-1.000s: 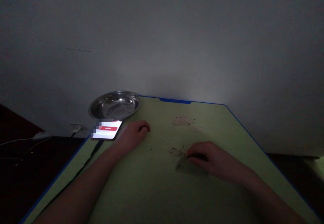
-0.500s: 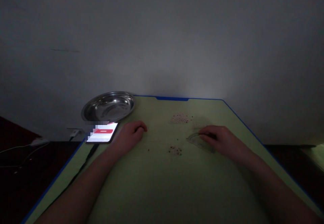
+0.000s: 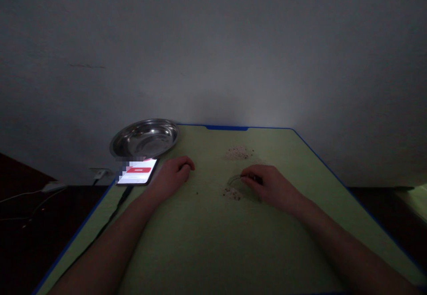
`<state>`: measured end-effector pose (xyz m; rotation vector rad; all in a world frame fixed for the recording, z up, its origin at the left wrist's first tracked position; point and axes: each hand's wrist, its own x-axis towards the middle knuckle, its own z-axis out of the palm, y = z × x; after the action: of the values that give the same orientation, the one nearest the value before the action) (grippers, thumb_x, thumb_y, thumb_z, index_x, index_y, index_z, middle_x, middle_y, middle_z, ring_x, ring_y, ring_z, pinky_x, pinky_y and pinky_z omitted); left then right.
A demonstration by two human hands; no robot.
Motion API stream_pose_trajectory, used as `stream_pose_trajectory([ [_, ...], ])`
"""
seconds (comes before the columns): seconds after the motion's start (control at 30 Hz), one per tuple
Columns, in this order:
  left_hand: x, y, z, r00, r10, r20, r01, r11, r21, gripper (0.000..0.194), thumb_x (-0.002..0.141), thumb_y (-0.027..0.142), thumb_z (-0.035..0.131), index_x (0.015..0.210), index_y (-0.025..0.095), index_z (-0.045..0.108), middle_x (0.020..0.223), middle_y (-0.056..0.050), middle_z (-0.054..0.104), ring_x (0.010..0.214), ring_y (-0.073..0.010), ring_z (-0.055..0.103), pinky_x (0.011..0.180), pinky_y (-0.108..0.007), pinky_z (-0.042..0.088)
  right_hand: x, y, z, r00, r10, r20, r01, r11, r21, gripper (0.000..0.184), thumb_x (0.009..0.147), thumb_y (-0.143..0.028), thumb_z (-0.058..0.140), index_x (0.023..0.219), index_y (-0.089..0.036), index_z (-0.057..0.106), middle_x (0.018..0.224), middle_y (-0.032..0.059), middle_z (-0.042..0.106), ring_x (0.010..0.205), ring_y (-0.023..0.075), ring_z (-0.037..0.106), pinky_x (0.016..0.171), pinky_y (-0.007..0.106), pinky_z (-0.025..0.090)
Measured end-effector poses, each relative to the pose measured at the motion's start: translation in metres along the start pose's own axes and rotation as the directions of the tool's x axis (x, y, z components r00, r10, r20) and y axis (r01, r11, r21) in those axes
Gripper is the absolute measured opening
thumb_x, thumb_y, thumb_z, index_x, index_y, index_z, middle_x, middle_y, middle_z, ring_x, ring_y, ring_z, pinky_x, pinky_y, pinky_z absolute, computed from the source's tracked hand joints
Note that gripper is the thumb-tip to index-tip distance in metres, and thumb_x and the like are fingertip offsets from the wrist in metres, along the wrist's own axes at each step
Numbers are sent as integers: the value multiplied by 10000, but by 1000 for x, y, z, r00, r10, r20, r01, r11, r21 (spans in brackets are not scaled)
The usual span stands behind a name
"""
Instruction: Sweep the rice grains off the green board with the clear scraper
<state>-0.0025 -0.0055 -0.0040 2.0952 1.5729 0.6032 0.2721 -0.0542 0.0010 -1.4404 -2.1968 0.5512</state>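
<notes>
My right hand [image 3: 267, 181] pinches a pair of thin tweezers [image 3: 235, 178], whose curved tips point left. The tips are just above a small pile of pale grains with dark bits [image 3: 231, 193], and I cannot tell whether they touch it. Farther back lies a larger pile of similar pale grains dotted with dark ones [image 3: 238, 153]. My left hand [image 3: 175, 172] rests on the table with its fingers curled in, nothing visible in them. A single dark speck [image 3: 197, 193] lies on the table in front of it.
A shiny steel basin [image 3: 145, 138] stands at the back left. Before it, beside my left wrist, lies a lit phone [image 3: 138, 171] with a dark cable [image 3: 116, 210] running toward me. The green table [image 3: 213, 241] has a blue edge and meets a grey wall [image 3: 213, 54].
My right hand has moved left with the tweezers, from right of the small pile to its upper edge. The left hand stays in place. The view has shifted slightly.
</notes>
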Motion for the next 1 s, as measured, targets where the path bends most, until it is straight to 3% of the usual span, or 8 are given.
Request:
stream_pose_trajectory([
  [0.27, 0, 1, 1, 1000, 7, -19, -7, 1000, -5, 256, 758, 223, 391, 759, 195, 646, 599, 8, 610, 632, -170, 577, 571, -264, 413, -18, 4, -16, 992, 31, 119, -39, 997, 72, 183, 891, -263, 505, 854, -173, 660, 761, 23, 654, 660, 145, 563, 600, 268, 413],
  [0.57, 0, -1, 2, 1000, 3, -8, -3, 1000, 7, 265, 762, 233, 389, 772, 195, 651, 583, 15, 598, 614, -165, 564, 566, -264, 407, -31, 6, -29, 923, 9, 385, -49, 994, 94, 164, 875, -264, 535, 811, -186, 664, 677, -12, 601, 592, 116, 519, 535, 230, 381],
  [1.0, 1, -3, 3, 1000, -8, 0, 8, 1000, -8, 271, 757, 227, 403, 802, 185, 667, 575, 16, 595, 591, -157, 549, 550, -260, 393, -36, -6, -22, 932, -7, 363, -31, 995, 98, 147, 860, -278, 558, 816, -222, 686, 706, -5, 645, 608, 129, 562, 548, 233, 419],
])
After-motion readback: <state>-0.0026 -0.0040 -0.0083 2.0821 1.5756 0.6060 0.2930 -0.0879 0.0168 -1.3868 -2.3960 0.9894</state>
